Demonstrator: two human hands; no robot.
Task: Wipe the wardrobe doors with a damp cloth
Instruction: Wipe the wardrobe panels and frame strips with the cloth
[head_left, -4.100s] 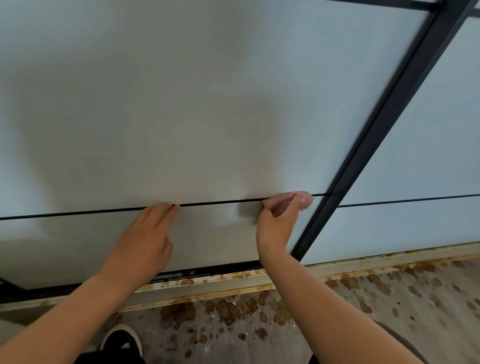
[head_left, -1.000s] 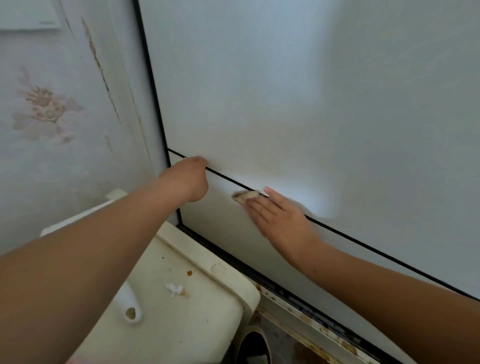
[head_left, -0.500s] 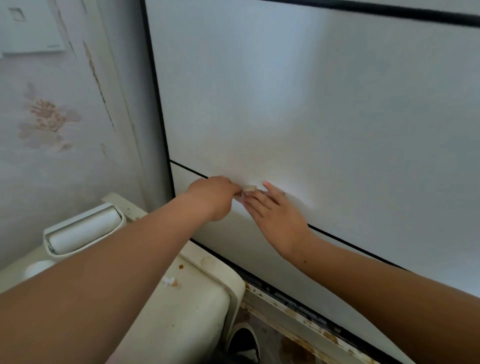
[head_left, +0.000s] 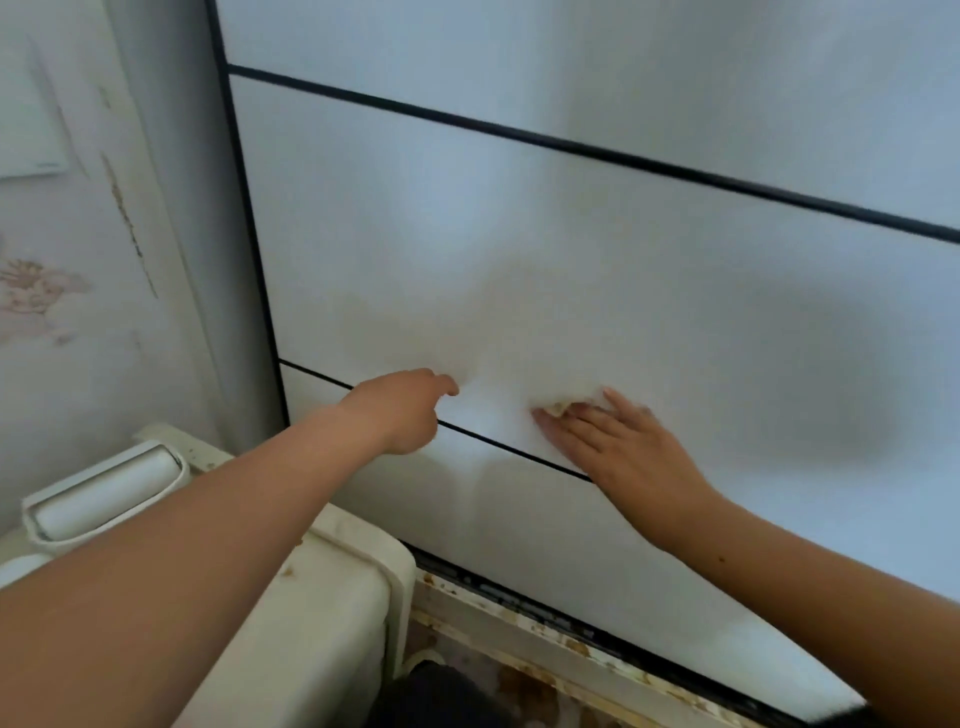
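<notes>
— Where is the cloth (head_left: 562, 404) lying?
— Under my right hand (head_left: 618, 449). I am pressing it with straight fingers against the wardrobe door (head_left: 571, 260), and it is peeking out past my fingertips, just above the thin black strip (head_left: 493, 442).
— And your left hand (head_left: 408, 413)?
— It is curling into a loose fist and holding nothing, up at the door, to the left of the cloth and apart from it.

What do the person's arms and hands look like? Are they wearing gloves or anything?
No gloves. The left hand and right hand are both bare, with no rings showing. The left arm and right arm are bare too: no sleeves, watch or bracelets in view.
</notes>
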